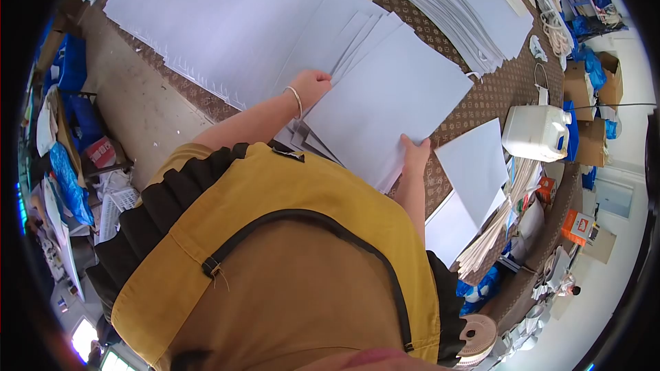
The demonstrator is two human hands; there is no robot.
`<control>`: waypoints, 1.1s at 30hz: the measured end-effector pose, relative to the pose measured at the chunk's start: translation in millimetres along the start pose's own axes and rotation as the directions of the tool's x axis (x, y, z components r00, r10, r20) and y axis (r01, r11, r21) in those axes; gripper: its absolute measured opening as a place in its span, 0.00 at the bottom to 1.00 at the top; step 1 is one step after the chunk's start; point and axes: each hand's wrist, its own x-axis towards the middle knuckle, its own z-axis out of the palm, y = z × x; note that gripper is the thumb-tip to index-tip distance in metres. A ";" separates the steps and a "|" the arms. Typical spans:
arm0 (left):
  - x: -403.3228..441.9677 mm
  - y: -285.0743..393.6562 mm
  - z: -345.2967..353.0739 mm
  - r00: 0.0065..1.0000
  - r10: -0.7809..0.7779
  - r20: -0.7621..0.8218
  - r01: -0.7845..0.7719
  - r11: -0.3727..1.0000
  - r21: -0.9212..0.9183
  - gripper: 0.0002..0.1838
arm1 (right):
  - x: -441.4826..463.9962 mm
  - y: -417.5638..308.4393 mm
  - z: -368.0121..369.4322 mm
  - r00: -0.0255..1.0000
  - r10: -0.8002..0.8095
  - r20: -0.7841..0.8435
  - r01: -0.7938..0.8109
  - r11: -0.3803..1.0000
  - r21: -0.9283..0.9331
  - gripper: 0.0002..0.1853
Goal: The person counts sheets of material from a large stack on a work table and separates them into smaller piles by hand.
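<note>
A large white sheet (385,89) lies at an angle on the patterned table in front of me, on top of several overlapping sheets. At its left edge my left hand (313,88), with a bangle on the wrist, is closed with its fingertips pinched on the sheet. My right hand (414,154) grips the sheet's near right edge, thumb on top and the other fingers partly hidden. Leftward, a wide spread of overlapping white sheets (220,14) covers the table. A smaller white sheet (474,165) rests to the right of my right hand.
A thick stack of white sheets (467,14) sits at the far right of the patterned table (447,124). Beside the right edge stands a white plastic jerrycan (536,132). Cardboard boxes (591,141) and an orange box (577,227) are farther right. Blue bags (69,178) hang at left.
</note>
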 end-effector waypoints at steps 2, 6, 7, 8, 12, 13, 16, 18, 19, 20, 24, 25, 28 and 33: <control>-11.6 4.1 6.6 0.991 0.124 -0.042 -0.117 0.983 0.142 0.16 | 0.9 -4.8 -2.9 1.000 0.015 0.006 -0.015 1.000 0.001 0.27; -27.2 1.8 26.1 0.939 0.342 -0.027 -0.313 0.887 0.340 0.15 | -6.6 0.4 -19.9 0.974 0.164 0.155 -0.210 0.909 0.359 0.27; -27.1 -2.6 31.3 0.944 0.330 -0.005 -0.318 0.914 0.252 0.15 | -8.8 2.5 -24.8 0.974 0.165 0.157 -0.215 0.897 0.387 0.28; -26.0 -7.5 35.4 0.947 0.321 0.016 -0.319 0.934 0.162 0.16 | -10.5 4.0 -29.1 0.973 0.166 0.160 -0.219 0.883 0.416 0.29; -1.0 -40.7 30.7 0.713 0.700 -0.045 -0.467 0.522 0.714 0.19 | -27.4 18.2 -40.3 0.966 0.192 0.170 -0.252 0.840 0.481 0.30; 1.4 -35.0 28.7 0.713 0.700 -0.039 -0.470 0.518 0.714 0.19 | -30.0 21.0 -41.9 0.964 0.206 0.170 -0.265 0.824 0.501 0.31; 2.5 -6.5 21.7 0.963 0.226 -0.144 -0.133 0.870 0.475 0.14 | -34.7 20.5 -48.1 0.959 0.221 0.175 -0.281 0.802 0.527 0.29; 13.4 -7.8 18.9 0.979 0.187 -0.078 -0.127 0.868 0.479 0.13 | -36.5 19.6 -49.2 0.958 0.225 0.176 -0.286 0.788 0.546 0.29; 19.5 -9.1 16.5 0.989 0.145 -0.019 -0.118 0.869 0.481 0.11 | -36.2 18.4 -48.2 0.948 0.239 0.209 -0.316 0.771 0.553 0.28; 22.5 -8.5 14.6 0.994 0.102 0.040 -0.109 0.868 0.484 0.10 | -35.4 17.2 -46.8 0.937 0.251 0.242 -0.346 0.754 0.558 0.27; -1.8 -17.0 22.1 0.720 0.665 -0.200 -0.282 0.543 0.791 0.10 | -34.2 10.0 -40.6 0.925 0.239 0.295 -0.372 0.730 0.573 0.25; -0.3 -20.0 20.2 0.721 0.666 -0.192 -0.289 0.540 0.791 0.10 | -33.6 8.5 -40.2 0.924 0.227 0.308 -0.371 0.730 0.574 0.24; 6.7 -27.6 9.1 0.711 0.653 -0.262 -0.260 0.590 0.765 0.12 | -27.7 -0.5 -38.2 0.892 0.246 0.380 -0.428 0.730 0.533 0.24; 12.1 -3.1 -12.4 0.970 0.209 -0.123 -0.153 0.921 0.359 0.11 | -15.0 3.2 -17.6 0.884 0.165 0.438 -0.407 0.734 0.544 0.24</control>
